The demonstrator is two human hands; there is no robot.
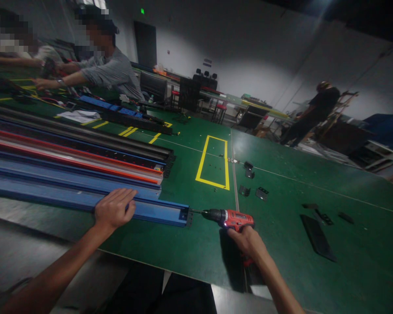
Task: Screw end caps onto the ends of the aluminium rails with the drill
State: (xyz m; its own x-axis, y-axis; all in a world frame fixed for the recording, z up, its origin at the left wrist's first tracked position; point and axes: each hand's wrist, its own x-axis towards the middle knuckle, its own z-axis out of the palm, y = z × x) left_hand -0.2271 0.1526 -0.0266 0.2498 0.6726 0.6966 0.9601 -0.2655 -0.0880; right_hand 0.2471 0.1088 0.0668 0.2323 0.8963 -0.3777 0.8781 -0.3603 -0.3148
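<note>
My right hand [249,240] is wrapped round the grip of a red and black cordless drill [238,218], its small light lit. The drill's long bit points left and meets the black end cap [189,216] on a blue metal profile [163,211]. Across that profile lies my left hand [115,207], fingers curled over its far edge and pressing on it. The profile rests along the near edge of the green table, beside a second blue profile [147,191]. Whether the bit sits in a screw is too small to tell.
Red, white and black profiles [134,168] lie side by side beyond the blue ones. Small black brackets [262,193] and a flat black piece [317,237] are on the green table [281,261] to the right. Co-workers [114,69] sit at the far left; another person [324,104] stands behind.
</note>
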